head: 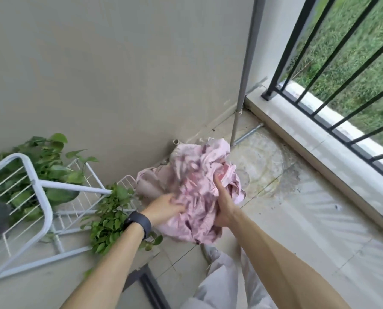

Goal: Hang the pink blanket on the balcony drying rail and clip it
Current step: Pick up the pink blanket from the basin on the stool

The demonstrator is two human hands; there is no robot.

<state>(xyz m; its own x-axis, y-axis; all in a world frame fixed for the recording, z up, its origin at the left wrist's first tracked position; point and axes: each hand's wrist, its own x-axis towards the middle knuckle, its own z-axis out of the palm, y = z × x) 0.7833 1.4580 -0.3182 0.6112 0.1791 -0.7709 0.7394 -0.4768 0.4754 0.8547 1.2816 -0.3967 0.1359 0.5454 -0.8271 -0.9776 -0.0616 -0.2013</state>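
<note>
In the head view, two bare forearms reach forward from the bottom edge over pale grey trousers (219, 286) and the toe of a light shoe (210, 250). The left wrist wears a dark watch (138, 223). Both hands hold the pink blanket (195, 175), which is bunched into a crumpled bundle with darker purple patches and is lifted clear of the tiled balcony floor (297, 219). It is not on any rail. The left hand (163, 210) grasps the bundle's near left side, its blurred fingers sunk into the folds. The right hand (225, 208) grips the right side, with the thumb lying up over the cloth and the fingers tucked under it. To the left, a white wire rack (41, 188) leans at a tilt against the beige wall (119, 63), with leafy green plants (52, 166) behind it and trailing through it. Just beyond the blanket, a grey metal pole (246, 63) rises from the floor in the corner. On the right, a black barred railing (319, 63) stands on a low pale ledge (308, 148), and green grass (364, 52) shows through the bars.
</note>
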